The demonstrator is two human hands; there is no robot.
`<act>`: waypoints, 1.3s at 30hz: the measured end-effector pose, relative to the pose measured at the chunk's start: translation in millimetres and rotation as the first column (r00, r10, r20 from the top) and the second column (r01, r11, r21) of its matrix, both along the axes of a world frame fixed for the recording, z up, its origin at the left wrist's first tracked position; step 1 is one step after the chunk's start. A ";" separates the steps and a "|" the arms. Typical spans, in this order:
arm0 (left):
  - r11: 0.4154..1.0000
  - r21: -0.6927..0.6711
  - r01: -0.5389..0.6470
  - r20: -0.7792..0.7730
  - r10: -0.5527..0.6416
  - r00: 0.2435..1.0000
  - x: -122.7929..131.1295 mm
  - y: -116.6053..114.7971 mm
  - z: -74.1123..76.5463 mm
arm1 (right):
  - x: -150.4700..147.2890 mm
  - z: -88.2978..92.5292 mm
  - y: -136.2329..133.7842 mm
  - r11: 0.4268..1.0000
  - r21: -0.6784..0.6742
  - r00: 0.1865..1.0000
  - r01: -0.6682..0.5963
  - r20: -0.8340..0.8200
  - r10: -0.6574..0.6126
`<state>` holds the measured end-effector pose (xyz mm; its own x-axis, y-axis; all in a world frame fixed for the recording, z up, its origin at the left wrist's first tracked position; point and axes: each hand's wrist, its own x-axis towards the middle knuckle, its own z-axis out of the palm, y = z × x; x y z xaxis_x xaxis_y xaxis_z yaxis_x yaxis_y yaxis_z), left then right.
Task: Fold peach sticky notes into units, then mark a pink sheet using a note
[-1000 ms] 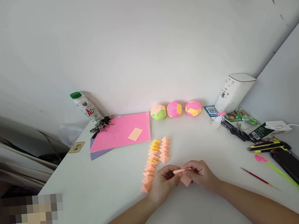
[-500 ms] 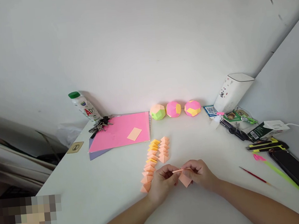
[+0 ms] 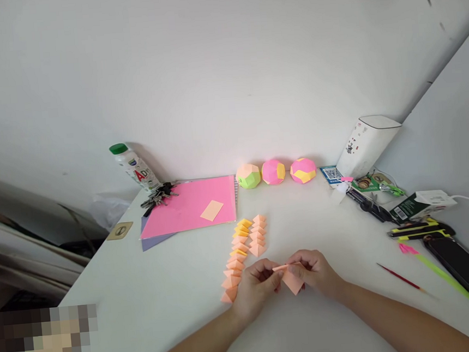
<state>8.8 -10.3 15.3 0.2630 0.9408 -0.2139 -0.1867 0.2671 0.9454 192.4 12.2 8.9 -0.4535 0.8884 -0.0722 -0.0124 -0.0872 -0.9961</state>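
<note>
Both hands pinch one small piece of folded peach paper (image 3: pixel 293 282) low over the table. My left hand (image 3: pixel 255 285) grips its left end between thumb and fingers. On the other side, the thumb of my right hand (image 3: pixel 314 273) presses on the paper's face, with fingers behind it. One corner of the paper points down toward me. Just beyond my left hand lies a long row of overlapping folded peach and orange paper units (image 3: pixel 234 264). A shorter row of peach units (image 3: pixel 258 236) sits to its right.
Three faceted paper balls (image 3: pixel 273 172) stand along the wall. Left are a pink sheet (image 3: pixel 191 201) with a peach slip (image 3: pixel 212 211), keys (image 3: pixel 160 198) and a bottle (image 3: pixel 137 168). Right lie a thin brush (image 3: pixel 399 276), a cutter (image 3: pixel 422 229), a black case (image 3: pixel 467 276) and a white container (image 3: pixel 367 145).
The folded paper has turned slightly, and its lower corner sits a little further right. Both hands keep their pinch. The whole view has shifted very slightly.
</note>
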 end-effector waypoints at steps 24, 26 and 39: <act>1.000 -0.019 -0.015 -0.025 0.015 1.000 0.8 -1.1 -0.5 | 0.0 1.7 1.7 0.997 0.077 0.991 0.010 0.132 -0.020; 1.000 -0.010 0.007 -0.032 -0.007 0.999 0.5 -1.1 -1.3 | 0.2 1.2 1.5 0.996 0.086 0.990 -0.011 0.142 -0.002; 0.991 -0.057 -0.118 0.115 0.124 0.986 -1.2 -1.7 -1.5 | 0.3 1.7 2.3 0.998 -0.059 1.000 0.019 0.026 -0.018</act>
